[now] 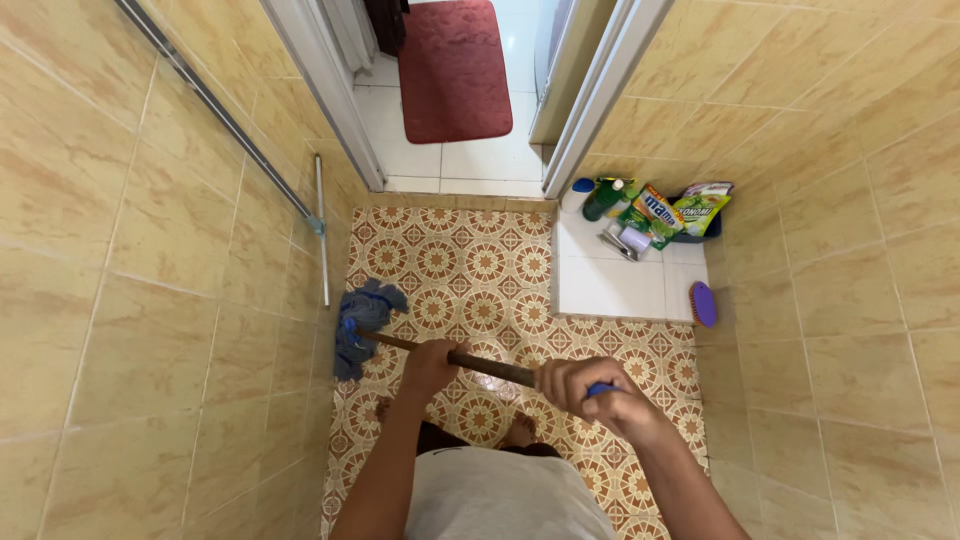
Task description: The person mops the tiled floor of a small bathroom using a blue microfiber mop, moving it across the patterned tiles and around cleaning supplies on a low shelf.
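Both my hands grip a mop by its dark wooden handle (490, 366). My left hand (432, 362) closes around the middle of the handle. My right hand (590, 392) holds the upper end, where a blue tip shows. The blue-grey mop head (362, 322) lies on the patterned floor tiles (470, 270) against the left wall. My bare feet show below the handle.
A raised white-tiled ledge (610, 285) at the right holds bottles and cleaning packets (650, 212) and a purple brush (704, 303). A metal pipe (322, 230) runs down the left wall. The open doorway ahead shows a red mat (454, 68).
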